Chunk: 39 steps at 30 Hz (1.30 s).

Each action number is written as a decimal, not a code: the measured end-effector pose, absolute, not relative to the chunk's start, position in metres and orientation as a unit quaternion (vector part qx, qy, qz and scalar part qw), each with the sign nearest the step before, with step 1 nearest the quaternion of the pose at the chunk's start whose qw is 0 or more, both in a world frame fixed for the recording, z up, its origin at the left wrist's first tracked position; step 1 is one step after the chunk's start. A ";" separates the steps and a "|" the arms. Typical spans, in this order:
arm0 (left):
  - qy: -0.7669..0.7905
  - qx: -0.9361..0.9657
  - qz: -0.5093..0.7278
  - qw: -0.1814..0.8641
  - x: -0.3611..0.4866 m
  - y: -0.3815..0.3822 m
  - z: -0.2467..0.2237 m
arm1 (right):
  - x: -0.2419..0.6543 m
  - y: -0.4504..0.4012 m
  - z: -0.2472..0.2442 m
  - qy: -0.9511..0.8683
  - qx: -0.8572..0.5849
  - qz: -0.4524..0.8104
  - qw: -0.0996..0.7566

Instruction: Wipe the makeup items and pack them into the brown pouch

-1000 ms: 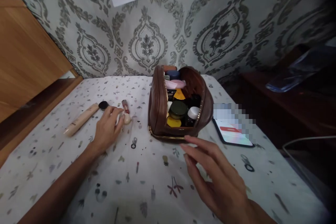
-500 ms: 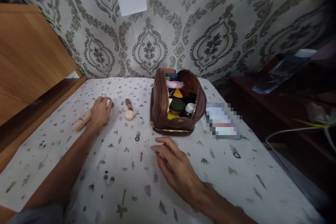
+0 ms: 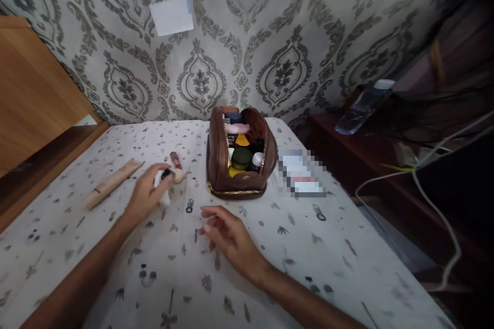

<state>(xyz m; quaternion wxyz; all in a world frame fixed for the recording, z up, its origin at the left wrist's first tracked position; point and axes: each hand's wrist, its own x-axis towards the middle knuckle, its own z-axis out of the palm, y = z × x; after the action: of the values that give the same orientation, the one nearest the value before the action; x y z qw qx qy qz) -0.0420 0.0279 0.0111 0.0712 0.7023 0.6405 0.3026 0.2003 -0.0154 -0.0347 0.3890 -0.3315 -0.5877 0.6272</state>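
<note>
My left hand [image 3: 145,193] is closed around a small white bottle with a black top [image 3: 165,196], partly hidden by the fingers. Just beyond it lie a round cream-coloured piece [image 3: 178,176] and a small lip gloss tube [image 3: 175,159]. To the left of that hand, a long beige squeeze tube [image 3: 113,183] rests flat on the patterned cloth. My right hand [image 3: 229,239] hovers over the cloth in front of the bag, fingers loosely bent and apart, holding nothing. The brown toiletry bag [image 3: 239,185] stands unzipped, with several jars, bottles and packets inside.
A blurred-out flat item [image 3: 303,175] lies right of the bag. On the dark red furniture [image 3: 335,146] at the right rests a tilted clear bottle [image 3: 365,108], with white cables [image 3: 450,216] hanging nearby. Wooden furniture [image 3: 42,77] borders the left; the patterned wall [image 3: 239,46] is behind.
My left hand has come away from the beige tube, now holding the white bottle closer to the lip gloss. My right hand's fingers have curled more. The camera view has shifted right.
</note>
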 end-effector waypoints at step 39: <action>0.469 0.706 0.447 0.286 0.061 -0.030 -0.030 | 0.206 -0.012 -0.032 -0.461 -0.302 0.650 0.523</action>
<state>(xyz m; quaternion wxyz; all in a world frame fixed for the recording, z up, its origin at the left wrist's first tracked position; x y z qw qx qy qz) 0.0610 -0.0303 -0.0305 0.2864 0.7060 0.4690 0.4468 0.2060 -0.0118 -0.0321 0.5235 -0.3016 -0.4605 0.6503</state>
